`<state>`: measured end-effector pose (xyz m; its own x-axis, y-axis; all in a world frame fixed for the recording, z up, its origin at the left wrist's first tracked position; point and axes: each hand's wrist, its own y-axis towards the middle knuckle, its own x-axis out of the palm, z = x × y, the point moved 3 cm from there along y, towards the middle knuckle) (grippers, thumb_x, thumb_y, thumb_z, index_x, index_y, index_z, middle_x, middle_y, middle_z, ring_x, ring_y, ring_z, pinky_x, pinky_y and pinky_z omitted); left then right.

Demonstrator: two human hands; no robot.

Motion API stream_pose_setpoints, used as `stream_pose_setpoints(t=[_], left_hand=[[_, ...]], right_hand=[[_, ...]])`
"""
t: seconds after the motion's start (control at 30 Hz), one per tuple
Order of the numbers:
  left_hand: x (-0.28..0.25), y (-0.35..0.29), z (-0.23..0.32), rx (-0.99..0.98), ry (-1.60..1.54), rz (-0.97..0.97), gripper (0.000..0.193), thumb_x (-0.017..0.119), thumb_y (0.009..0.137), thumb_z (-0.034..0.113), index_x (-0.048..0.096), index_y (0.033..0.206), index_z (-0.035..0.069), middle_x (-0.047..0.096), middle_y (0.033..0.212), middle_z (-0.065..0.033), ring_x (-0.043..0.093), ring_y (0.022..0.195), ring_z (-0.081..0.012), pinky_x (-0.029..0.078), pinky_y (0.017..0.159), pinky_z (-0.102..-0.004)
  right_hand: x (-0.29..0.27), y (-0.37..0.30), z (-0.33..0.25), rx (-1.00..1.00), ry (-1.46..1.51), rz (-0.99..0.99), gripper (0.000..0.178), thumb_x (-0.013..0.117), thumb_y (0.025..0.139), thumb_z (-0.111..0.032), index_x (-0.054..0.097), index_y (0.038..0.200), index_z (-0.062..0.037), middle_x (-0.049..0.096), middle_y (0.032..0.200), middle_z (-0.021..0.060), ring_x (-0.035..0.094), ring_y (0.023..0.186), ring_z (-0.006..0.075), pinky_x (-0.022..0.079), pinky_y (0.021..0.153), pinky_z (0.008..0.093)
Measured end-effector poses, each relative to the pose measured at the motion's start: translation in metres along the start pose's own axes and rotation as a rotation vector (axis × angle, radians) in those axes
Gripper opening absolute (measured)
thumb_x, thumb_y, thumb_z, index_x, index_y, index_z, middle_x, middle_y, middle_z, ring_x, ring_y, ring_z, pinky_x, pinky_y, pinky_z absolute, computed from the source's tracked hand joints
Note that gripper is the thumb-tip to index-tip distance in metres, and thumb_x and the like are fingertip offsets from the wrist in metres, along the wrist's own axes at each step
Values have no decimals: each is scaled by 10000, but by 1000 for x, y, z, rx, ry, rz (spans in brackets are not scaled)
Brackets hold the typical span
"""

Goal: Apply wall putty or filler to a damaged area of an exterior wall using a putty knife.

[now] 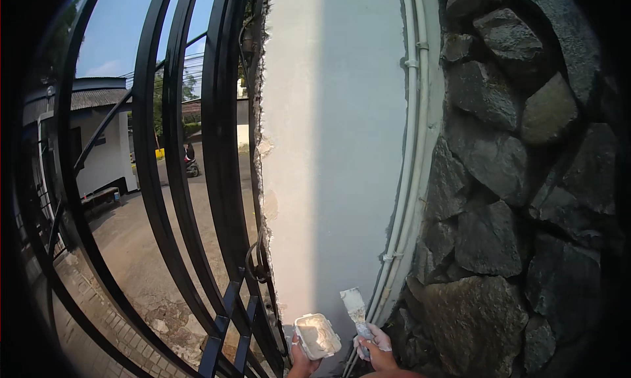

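Near the lower edge, my left hand (pixel 303 361) holds a small white plastic tub (pixel 318 336) from its left side and below. A pale paste lies inside the tub. Just to its right, my right hand (pixel 376 346), smeared with white, grips a putty knife (pixel 355 307) by the handle. The knife's flat blade points up and is coated in whitish paste; it is apart from the tub. Both hands are in front of a smooth pale wall column (pixel 355 148), sunlit on its left half and shaded on its right.
Two pale pipes (pixel 413 115) run down the column's right side, beside a dark rough stone wall (pixel 486 240). On the left stands a black metal gate (pixel 154 181). Beyond it lie a paved road (pixel 158 240), a low building (pixel 105 144) and a person on a motorbike (pixel 190 161).
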<state>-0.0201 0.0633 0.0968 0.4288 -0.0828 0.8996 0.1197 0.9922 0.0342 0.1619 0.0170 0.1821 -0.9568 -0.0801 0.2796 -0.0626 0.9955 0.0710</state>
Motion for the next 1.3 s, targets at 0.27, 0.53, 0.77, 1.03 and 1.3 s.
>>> stream_pose_setpoints(t=[0.27,0.53,0.77,1.03,1.3], left_hand=[[7,2,-11,-51,-25,-92,753,358,922,643,430,1426,88,543,1360,-147,535,1228,-360,400,1052,-574],[3,-55,-35,-188,11,3,748,372,913,643,416,1446,119,535,1375,-131,519,1251,-359,392,1067,-555],[5,-78,-65,-265,-47,120,784,319,918,711,451,1433,135,515,1412,-99,490,1286,-350,367,1090,-520],[19,-99,-66,-224,-75,189,726,339,931,641,484,1384,93,577,1316,-115,555,1203,-322,423,1049,-479],[-27,-125,-81,-352,110,226,732,326,934,649,434,1421,113,536,1355,-116,536,1234,-318,426,1038,-517]], right_hand=[[-11,-16,-12,-111,17,17,404,586,931,-56,482,1311,33,640,839,87,534,575,98,388,503,229],[-8,-82,-7,-91,69,132,391,601,929,-55,510,1297,42,654,874,73,559,641,87,413,547,228],[-4,-158,5,45,28,209,366,632,932,-82,550,1275,18,669,883,28,526,641,28,385,529,194],[-8,-198,5,71,12,317,213,630,944,-118,626,1116,7,649,789,3,480,611,11,338,522,198],[-11,-216,13,190,-13,441,173,617,953,-145,634,1057,-8,606,719,-24,453,552,13,315,483,195]])
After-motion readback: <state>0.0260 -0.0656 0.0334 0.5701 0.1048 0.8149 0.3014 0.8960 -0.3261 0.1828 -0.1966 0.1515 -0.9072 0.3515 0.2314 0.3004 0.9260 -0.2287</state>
